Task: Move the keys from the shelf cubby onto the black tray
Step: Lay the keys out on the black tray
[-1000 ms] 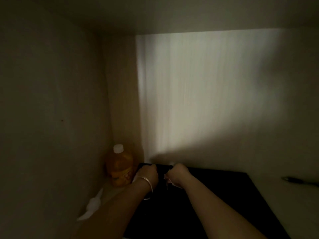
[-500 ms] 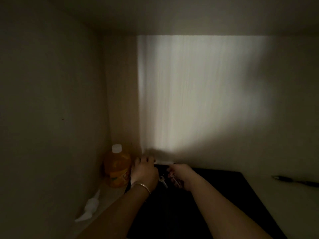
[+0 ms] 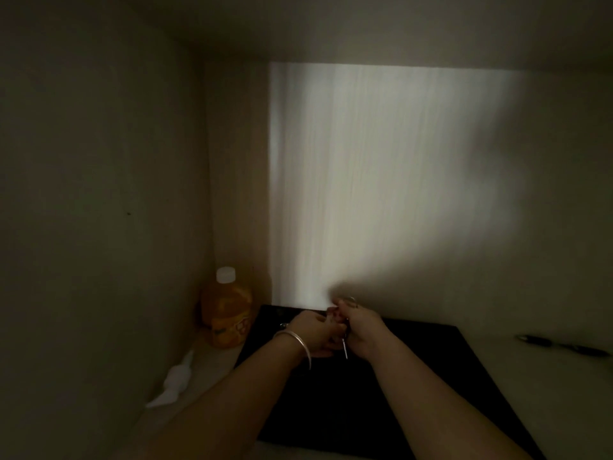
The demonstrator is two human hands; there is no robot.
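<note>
Both of my hands meet over the far part of the black tray (image 3: pixel 414 393), which lies flat on the pale shelf (image 3: pixel 547 393) inside a dim cubby. My left hand (image 3: pixel 313 333), with a thin silver bangle (image 3: pixel 298 341) on its wrist, is curled with its fingers pressed toward my right hand (image 3: pixel 360 328), and the two are touching. Between them I pinch the keys (image 3: pixel 345 346): one slim metal blade hangs down from the gap between my hands, just above the tray's dark surface, and a small ring shows at the top of my right hand. In this light I cannot tell exactly which fingers hold which part of the bunch, or whether the blade's tip touches the tray. A small shiny round thing (image 3: pixel 283 325) sits on the tray just left of my left wrist; it is too dark to say what it is. To the left of the tray, in the far left corner of the cubby, an orange bottle (image 3: pixel 227 315) with a white cap stands upright, near the tray's edge. Nearer to me on the left, a crumpled white tissue (image 3: pixel 174 383) lies on the shelf against the side wall. On the right, well apart from the tray, a dark pen (image 3: pixel 564 345) lies on the shelf. A patch of light falls on the back wall (image 3: pixel 365 177) above my hands.
</note>
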